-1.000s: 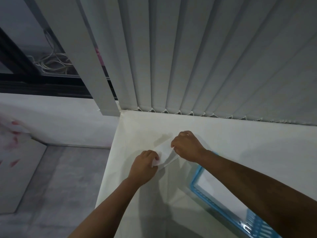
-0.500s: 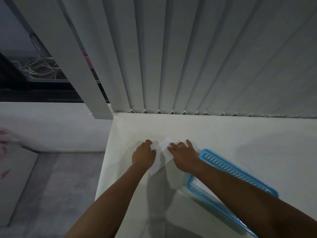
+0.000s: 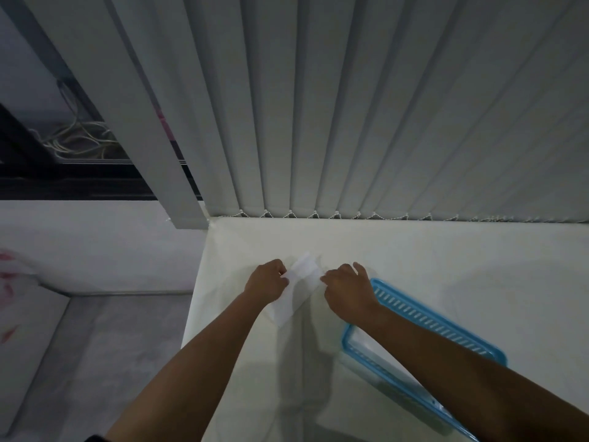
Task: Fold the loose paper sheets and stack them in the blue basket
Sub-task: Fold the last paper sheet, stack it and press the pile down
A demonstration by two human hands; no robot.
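A narrow folded white paper sheet (image 3: 298,290) lies flat on the white table (image 3: 430,266) near its far left corner. My left hand (image 3: 266,280) rests on the sheet's left edge with curled fingers pinching it. My right hand (image 3: 345,290) touches the sheet's right edge with its fingertips, fingers slightly spread. The blue basket (image 3: 424,317) stands just right of my right hand, slanting toward the near right; my right forearm hides its middle. White paper shows inside it.
Grey vertical blinds (image 3: 350,122) hang along the table's far edge. The table's left edge drops to a grey floor (image 3: 95,362). A dark window frame with loose cables (image 3: 79,145) is at the upper left.
The sheet went from being lifted between both hands to lying flat on the table. My hands have moved apart to its two edges. The camera has tilted down.
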